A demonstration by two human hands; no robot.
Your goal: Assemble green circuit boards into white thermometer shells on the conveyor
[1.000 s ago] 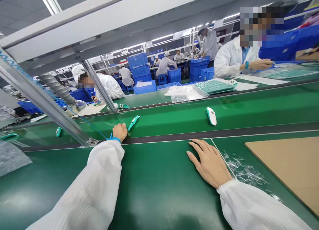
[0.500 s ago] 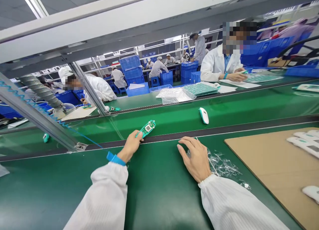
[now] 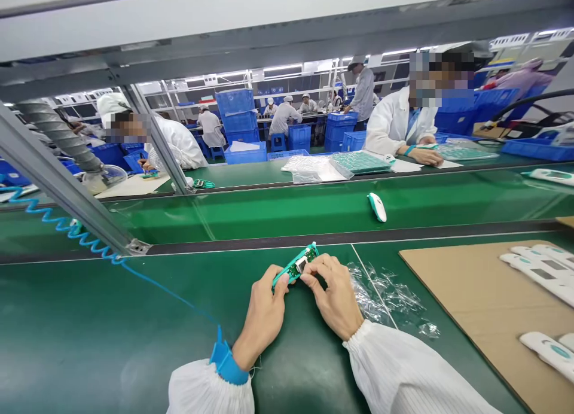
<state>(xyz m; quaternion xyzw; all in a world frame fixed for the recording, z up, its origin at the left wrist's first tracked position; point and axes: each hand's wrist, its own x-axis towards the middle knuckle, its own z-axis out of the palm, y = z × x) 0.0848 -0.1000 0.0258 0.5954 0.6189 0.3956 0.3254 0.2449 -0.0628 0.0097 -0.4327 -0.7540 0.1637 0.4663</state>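
Note:
My left hand (image 3: 262,318) and my right hand (image 3: 329,294) together pinch a narrow green circuit board (image 3: 296,266) above the green bench mat (image 3: 112,318). The board tilts up to the right, with a small metal-topped part at its middle. My fingers hide its lower edge. A blue wrist strap (image 3: 228,361) circles my left wrist, its coiled blue cord (image 3: 58,222) running off to the left. Crumpled clear plastic film (image 3: 385,300) lies beside my right hand. On a cardboard sheet (image 3: 452,294) to the right lie several white device casings (image 3: 538,270).
A white-and-teal device (image 3: 377,207) lies on the green conveyor belt (image 3: 287,213) beyond the mat. A metal frame strut (image 3: 67,177) slants across the left side. Co-workers in white sit and stand beyond the belt, among blue crates (image 3: 237,118) and a stack of green boards (image 3: 361,162).
The board has moved toward the middle, close in front of me. My right hand has come over from its resting place and joined my left on the board.

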